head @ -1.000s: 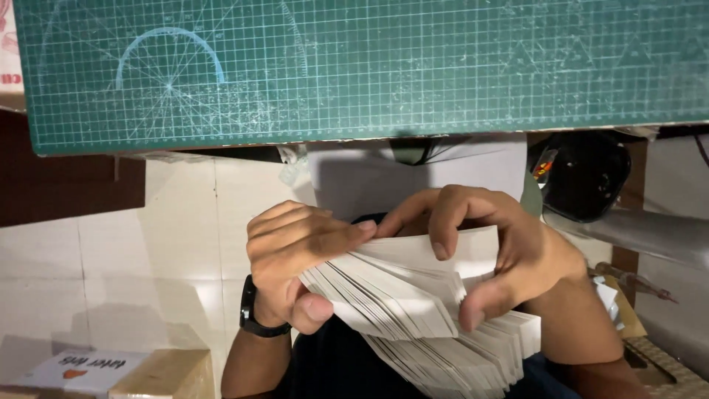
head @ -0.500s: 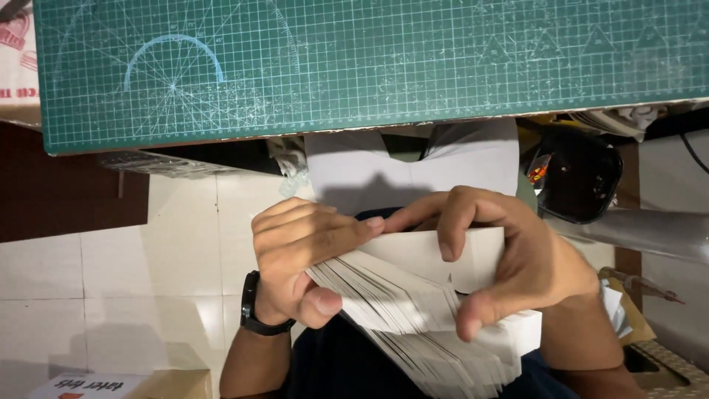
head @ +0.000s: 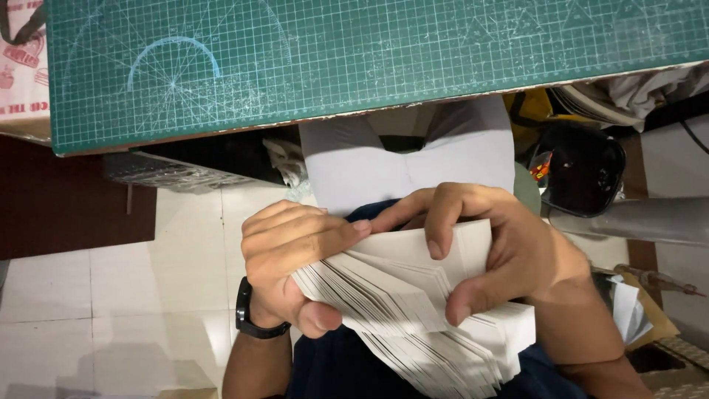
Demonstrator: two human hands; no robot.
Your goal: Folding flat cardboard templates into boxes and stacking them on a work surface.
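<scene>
- Since the earlier frame the view has tipped a little, so the green cutting mat [head: 369, 59] fills more of the top and the cardboard box at the lower left has slipped out of sight; both hands have stayed clamped on the same stack, now sitting slightly lower and fanned a bit wider.
- The left hand [head: 292, 262] grips the fanned stack of white paper sheets [head: 413, 318] at its left end, fingers curled over the top edge and thumb pressed underneath.
- A black wristband [head: 247, 314] circles the left wrist.
- The right hand [head: 509, 255] holds the stack's right side, index finger bent over the top sheet, thumb pinching the front edge; fingers closed on the paper.
- The stack is held in the air over the person's lap, below the near edge of the cutting mat, its sheet edges spreading toward the lower right.
- Beneath lies a pale tiled floor [head: 111, 295].
- A black rounded object [head: 583, 174] sits right of the hands, under the mat's near edge.
</scene>
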